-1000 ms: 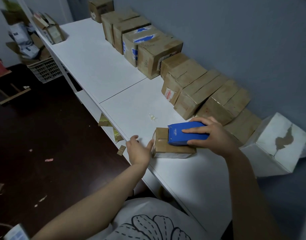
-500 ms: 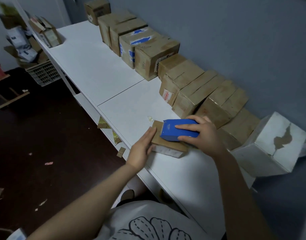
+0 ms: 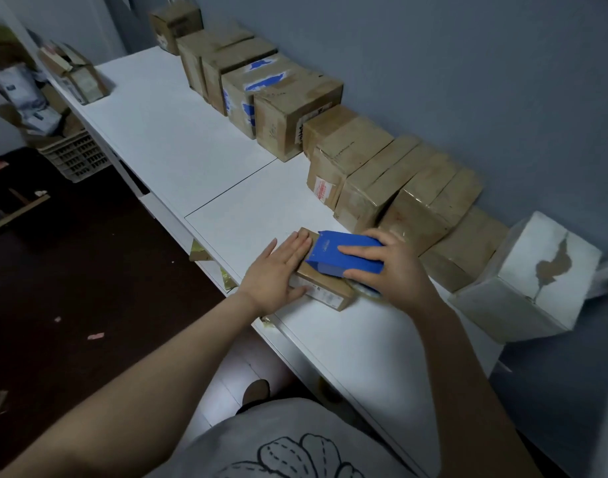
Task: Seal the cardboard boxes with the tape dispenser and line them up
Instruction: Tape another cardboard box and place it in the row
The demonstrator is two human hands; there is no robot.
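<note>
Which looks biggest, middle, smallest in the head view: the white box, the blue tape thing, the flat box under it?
Largest: white box. Then flat box and tape dispenser, too alike to rank; both partly hidden.

The left grip (image 3: 278, 270) lies flat and palm down on the small cardboard box (image 3: 326, 293), fingers straight, with the thumb against the box's near side. The right grip (image 3: 397, 267) curls round the blue tape dispenser (image 3: 343, 258), fingers across its top and thumb on its near side. Both bare forearms reach in from below and converge, wrists nearly straight.
</note>
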